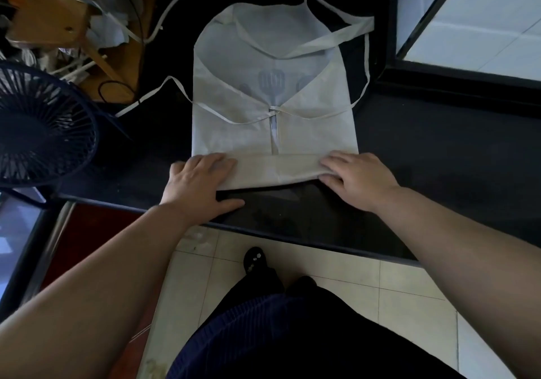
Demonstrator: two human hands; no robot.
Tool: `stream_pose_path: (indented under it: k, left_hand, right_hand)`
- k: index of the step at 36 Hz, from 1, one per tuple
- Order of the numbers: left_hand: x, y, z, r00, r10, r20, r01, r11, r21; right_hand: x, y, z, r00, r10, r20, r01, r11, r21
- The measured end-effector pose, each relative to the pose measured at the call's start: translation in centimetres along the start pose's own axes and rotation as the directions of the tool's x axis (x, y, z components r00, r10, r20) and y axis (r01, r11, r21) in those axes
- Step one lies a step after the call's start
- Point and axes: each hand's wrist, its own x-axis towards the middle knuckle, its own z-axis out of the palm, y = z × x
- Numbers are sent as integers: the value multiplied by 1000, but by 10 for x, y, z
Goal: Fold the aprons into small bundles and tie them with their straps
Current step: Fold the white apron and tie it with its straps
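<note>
A thin white apron [272,86] lies flat on the black table [439,150], its sides folded inward over a grey utensil print. Its near edge is turned up into a narrow folded band [278,169]. My left hand [199,182] holds the band's left end, fingers on top and thumb below the edge. My right hand [354,176] holds the right end the same way. Thin waist straps [330,114] cross the apron's middle and trail off both sides. A wider neck strap [330,39] lies across the top right.
A dark fan [41,127] stands at the table's left. Behind it a wooden piece [58,27] carries crumpled white cloth and cables. White tiled floor [322,285] and my dark-clothed legs are below the table's front edge. A white panel [483,21] sits far right.
</note>
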Motion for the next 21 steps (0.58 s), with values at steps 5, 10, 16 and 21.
stream_pose_path:
  k: [5,10,16,21]
  left_hand:
    - [14,-12,-20,997,-60,-57,45,970,-239]
    - [17,-24,-37,962,-119,244,246,762,-599]
    - [16,-27,-15,897,-379,227,415,546,-728]
    - [14,-9,-8,859,-510,50,440,683,-583]
  right_hand:
    - [5,4,-24,995,100,26,-103,974,203]
    - [11,13,-42,944,171,283,-244,938,246]
    - [11,25,-25,916,364,168,-395,746,536]
    - [12,23,-11,850,502,159,-477,607,635]
